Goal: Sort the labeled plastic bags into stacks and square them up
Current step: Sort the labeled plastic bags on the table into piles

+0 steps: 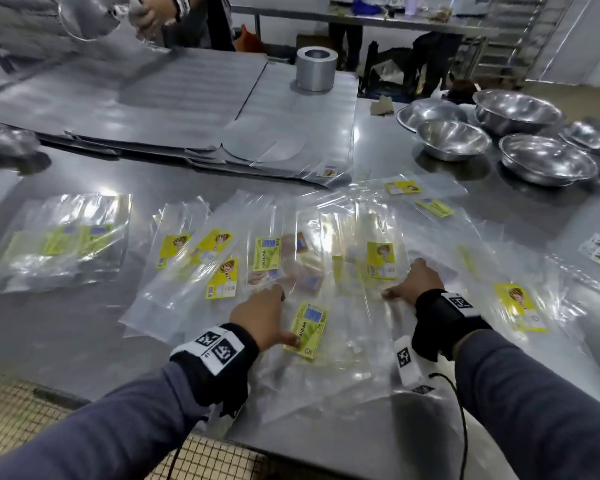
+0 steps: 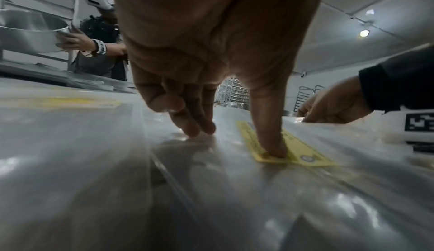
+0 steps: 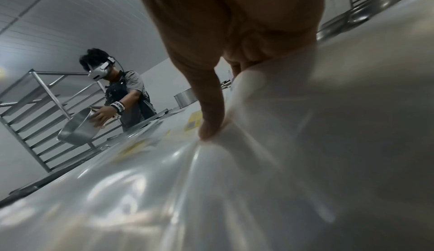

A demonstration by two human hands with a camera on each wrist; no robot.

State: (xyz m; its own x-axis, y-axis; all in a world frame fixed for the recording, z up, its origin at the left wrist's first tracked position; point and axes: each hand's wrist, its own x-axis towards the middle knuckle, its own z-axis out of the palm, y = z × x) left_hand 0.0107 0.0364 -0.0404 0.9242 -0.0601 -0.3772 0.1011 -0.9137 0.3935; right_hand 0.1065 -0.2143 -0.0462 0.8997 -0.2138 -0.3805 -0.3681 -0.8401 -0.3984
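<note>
Clear plastic bags with yellow and green labels lie spread and overlapping across the steel table [image 1: 84, 334]. One squared stack [image 1: 59, 240] sits at the left. My left hand [image 1: 264, 317] rests on the loose pile [image 1: 326, 237]. Its thumb [image 2: 272, 143] presses the green pandan label [image 1: 307, 329] [image 2: 303, 151], and its fingertips [image 2: 195, 125] touch the plastic beside it. My right hand [image 1: 416, 282] is to the right on the same pile. Its thumb [image 3: 209, 125] bears down on a bag [image 3: 270, 125] that bulges up over the hidden fingers, so it seems pinched.
Several steel bowls [image 1: 454, 138] stand at the back right, and a metal cylinder [image 1: 316, 67] sits on large flat sheets [image 1: 153, 98] behind the bags. Another person [image 3: 122, 95] across the table handles a bowl. The table's near edge [image 1: 291, 441] runs above tiled floor.
</note>
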